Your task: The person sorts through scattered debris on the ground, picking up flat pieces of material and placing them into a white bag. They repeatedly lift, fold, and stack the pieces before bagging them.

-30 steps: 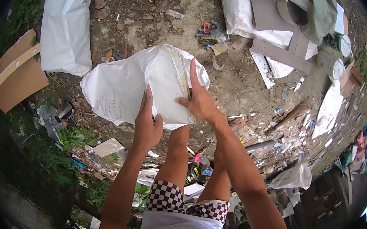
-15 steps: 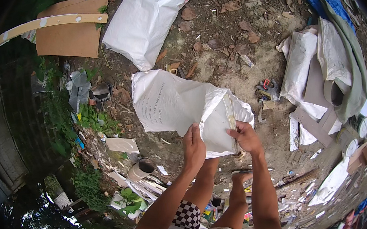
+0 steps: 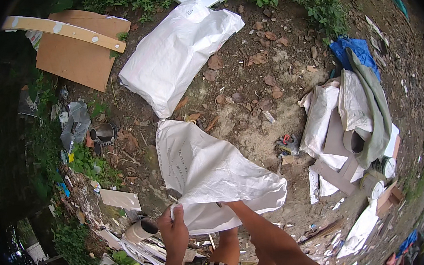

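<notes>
Hands split: left hand [image 3: 174, 229] pinches white sack [image 3: 217, 165] at its mouth edge; right hand [image 3: 233, 208], gripping the rim 0.5 s ago, is now mostly hidden inside, grip can't tell. Sack drapes ahead of both, interior now reachable.

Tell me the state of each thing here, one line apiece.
Printed sack: creased, mouth open
Left hand: gripping printed sack's edge
Right hand: hidden inside printed sack
Farther white sack: creased, lying down
Brown board: partly covered by pale strip
Blue sheet: crumpled
Grey-green sheet: draped, creased
Tan tube: lying down, end open
</notes>
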Available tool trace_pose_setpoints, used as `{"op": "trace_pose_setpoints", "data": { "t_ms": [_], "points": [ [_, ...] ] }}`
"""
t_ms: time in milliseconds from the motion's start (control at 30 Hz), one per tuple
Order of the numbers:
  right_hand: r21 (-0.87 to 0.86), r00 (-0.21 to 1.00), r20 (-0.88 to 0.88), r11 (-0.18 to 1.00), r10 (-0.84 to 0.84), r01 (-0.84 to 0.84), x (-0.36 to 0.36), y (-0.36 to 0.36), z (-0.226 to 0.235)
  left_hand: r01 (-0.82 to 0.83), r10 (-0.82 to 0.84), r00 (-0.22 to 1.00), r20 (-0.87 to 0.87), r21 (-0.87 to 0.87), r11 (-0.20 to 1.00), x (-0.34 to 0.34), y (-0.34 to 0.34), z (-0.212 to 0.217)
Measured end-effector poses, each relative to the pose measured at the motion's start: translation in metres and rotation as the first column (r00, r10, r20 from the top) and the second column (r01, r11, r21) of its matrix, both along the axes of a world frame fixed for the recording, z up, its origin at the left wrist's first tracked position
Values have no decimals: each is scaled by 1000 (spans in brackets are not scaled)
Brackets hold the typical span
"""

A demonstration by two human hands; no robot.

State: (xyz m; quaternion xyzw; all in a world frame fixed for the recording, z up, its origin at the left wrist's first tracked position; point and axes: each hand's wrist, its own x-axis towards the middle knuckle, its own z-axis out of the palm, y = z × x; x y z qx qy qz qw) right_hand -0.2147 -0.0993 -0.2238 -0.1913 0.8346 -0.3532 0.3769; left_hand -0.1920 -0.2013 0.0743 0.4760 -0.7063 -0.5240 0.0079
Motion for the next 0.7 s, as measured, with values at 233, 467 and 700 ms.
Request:
{"op": "trace_pose_setpoints", "data": {
  "t_ms": [233,467,700],
  "points": [
    [253,836,494,880,240,-403,-21,8,15,-352,369,927,-59,194,916,3,4,-31],
    [-68,927,370,997,52,-29,-22,93,107,-79,77,997,20,167,983,13,0,-92],
    [230,726,-120,692,-677,684,0,184,146,-364,468,883,-12,611,703,-20,-17,-91]
  ]
}}
